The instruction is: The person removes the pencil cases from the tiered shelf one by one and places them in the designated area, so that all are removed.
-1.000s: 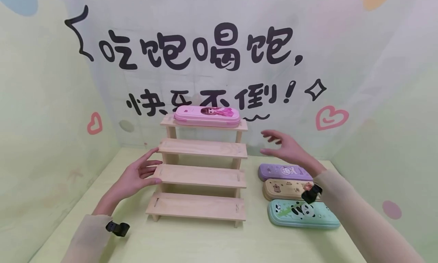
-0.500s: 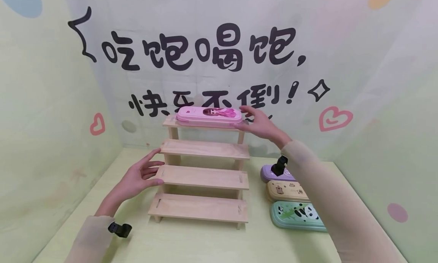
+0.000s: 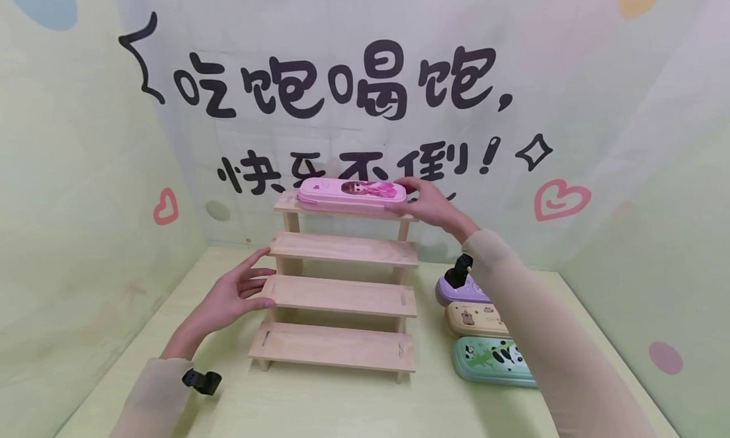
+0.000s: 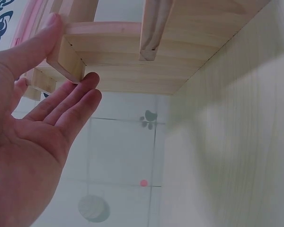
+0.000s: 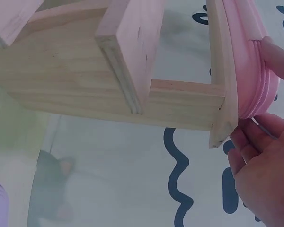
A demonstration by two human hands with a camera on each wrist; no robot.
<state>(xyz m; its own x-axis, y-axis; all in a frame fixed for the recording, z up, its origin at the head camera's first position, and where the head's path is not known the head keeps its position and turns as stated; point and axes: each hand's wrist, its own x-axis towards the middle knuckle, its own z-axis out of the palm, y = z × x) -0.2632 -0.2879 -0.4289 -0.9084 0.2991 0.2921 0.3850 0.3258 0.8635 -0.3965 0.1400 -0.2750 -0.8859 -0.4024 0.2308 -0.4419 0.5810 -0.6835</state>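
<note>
A pink pencil case [image 3: 353, 196] with a doll picture lies along the top board of a stepped wooden display rack [image 3: 339, 298]. At the case's right end, my right hand [image 3: 430, 203] grips it with thumb in front and fingers behind; the right wrist view shows the thumb by the zip [image 5: 258, 71]. My left hand [image 3: 222, 298] holds the rack's left side, thumb and fingers about the end of one board [image 4: 66, 59]. On the table to the right lie a purple pencil case [image 3: 450, 292], a beige one and a green panda one, partly hidden by my right arm.
The rack's lower steps are bare wood. A light wooden table [image 3: 319, 406] lies under it, with a printed cloth wall [image 3: 274, 19] close behind. Pale cloth walls also stand at both sides.
My right hand has moved left from beside the rack to the pink pencil case's right end and taken hold of it. My left hand stays on the rack. The view has shifted slightly.
</note>
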